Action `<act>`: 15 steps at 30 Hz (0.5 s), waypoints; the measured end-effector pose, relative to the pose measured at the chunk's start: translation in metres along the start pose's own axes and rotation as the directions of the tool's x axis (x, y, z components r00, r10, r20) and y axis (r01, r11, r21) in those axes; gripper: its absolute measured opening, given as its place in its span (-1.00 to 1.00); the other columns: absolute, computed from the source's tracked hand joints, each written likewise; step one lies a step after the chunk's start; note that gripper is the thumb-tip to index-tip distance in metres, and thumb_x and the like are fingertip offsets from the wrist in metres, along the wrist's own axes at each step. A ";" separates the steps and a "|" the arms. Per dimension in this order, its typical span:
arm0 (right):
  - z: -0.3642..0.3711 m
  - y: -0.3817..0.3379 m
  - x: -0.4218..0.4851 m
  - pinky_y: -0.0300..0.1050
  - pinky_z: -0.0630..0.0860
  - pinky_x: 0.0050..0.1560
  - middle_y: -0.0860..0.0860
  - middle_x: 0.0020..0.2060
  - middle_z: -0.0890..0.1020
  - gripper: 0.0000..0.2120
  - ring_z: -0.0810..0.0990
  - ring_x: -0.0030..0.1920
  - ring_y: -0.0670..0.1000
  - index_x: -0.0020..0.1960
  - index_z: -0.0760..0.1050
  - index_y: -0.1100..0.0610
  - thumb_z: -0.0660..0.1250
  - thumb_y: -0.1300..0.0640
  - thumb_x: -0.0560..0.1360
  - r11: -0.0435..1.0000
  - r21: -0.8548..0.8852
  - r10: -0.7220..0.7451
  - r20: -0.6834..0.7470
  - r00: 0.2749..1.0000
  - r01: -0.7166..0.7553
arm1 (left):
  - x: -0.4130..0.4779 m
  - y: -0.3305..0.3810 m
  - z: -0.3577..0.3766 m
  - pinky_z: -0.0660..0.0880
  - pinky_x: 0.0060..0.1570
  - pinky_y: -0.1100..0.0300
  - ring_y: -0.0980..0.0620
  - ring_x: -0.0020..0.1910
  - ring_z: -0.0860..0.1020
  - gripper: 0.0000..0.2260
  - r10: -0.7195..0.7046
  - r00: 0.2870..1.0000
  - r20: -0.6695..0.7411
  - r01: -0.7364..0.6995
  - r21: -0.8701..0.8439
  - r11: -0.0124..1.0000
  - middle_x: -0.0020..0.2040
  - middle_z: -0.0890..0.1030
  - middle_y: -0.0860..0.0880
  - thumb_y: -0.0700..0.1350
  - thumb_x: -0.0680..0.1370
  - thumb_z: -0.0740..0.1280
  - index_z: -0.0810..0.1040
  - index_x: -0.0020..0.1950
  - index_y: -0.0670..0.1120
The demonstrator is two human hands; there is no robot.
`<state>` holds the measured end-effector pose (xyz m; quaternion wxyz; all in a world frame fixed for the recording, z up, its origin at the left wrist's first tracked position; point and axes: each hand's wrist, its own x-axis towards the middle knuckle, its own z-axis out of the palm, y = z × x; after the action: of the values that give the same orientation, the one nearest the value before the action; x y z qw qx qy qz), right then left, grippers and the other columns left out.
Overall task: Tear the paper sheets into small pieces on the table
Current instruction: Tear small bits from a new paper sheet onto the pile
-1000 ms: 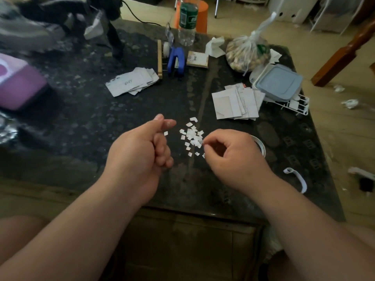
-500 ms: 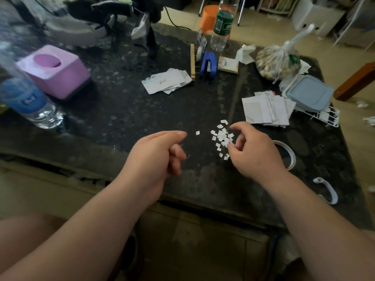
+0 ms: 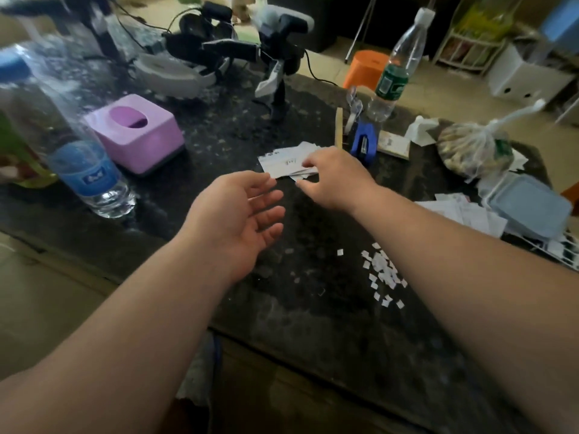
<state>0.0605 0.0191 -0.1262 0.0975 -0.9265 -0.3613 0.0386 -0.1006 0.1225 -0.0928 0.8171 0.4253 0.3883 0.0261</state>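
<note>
**Fetching a fresh sheet.** We judged the step in hand to be the pick-up of the next sheet. The right hand point(image 3: 335, 180) was stretched forward across the counter point(image 3: 313, 324), its fingers lying on the stack of paper sheets point(image 3: 282, 162) and its thumb at the near edge. We could not tell whether its grip had closed on a sheet. The left hand point(image 3: 238, 211) hovered just short of the stack, palm turned inward, fingers relaxed, its grip open and empty. The torn pieces point(image 3: 383, 274) lay heaped nearer us, beside the right forearm. The next move, in our judgement, called for separating a single sheet and bringing it between both hands.
</note>
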 end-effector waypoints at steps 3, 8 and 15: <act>0.010 0.003 0.032 0.06 0.40 0.42 0.05 0.39 0.49 -0.41 0.42 0.42 0.11 0.47 0.42 0.08 0.39 -0.16 0.54 0.996 -0.061 -0.060 0.067 0.996 0.064 | 0.011 0.008 -0.009 0.45 -0.45 0.25 0.07 -0.35 0.52 -0.81 0.009 0.995 -0.102 -0.021 -0.122 0.992 -0.14 0.60 -0.02 -0.11 0.53 0.34 0.66 0.09 -0.12; 0.031 0.012 0.068 0.05 0.48 0.15 0.10 0.22 0.58 -0.71 0.55 0.16 0.14 0.15 0.51 0.04 0.25 -0.15 0.61 0.978 -0.170 -0.086 0.195 0.977 0.120 | 0.020 0.011 -0.010 0.44 -0.49 0.27 0.08 -0.35 0.50 -0.79 0.017 0.993 -0.113 -0.035 -0.157 0.987 -0.15 0.57 -0.01 -0.10 0.50 0.35 0.66 0.08 -0.11; 0.035 0.009 0.070 0.04 0.54 0.05 0.12 0.06 0.65 -0.72 0.60 0.07 0.18 0.08 0.59 0.10 0.17 -0.02 0.60 0.931 -0.309 -0.166 0.123 0.978 0.197 | 0.016 0.009 0.003 0.45 -0.42 0.24 0.07 -0.39 0.51 -0.82 0.010 0.997 -0.070 -0.024 -0.190 0.982 -0.18 0.58 -0.02 -0.09 0.52 0.34 0.65 0.02 -0.13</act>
<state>0.1130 0.0652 -0.1622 -0.0677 -0.8899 -0.4510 0.0144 -0.0851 0.1319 -0.0948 0.8399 0.3473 0.4083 0.0847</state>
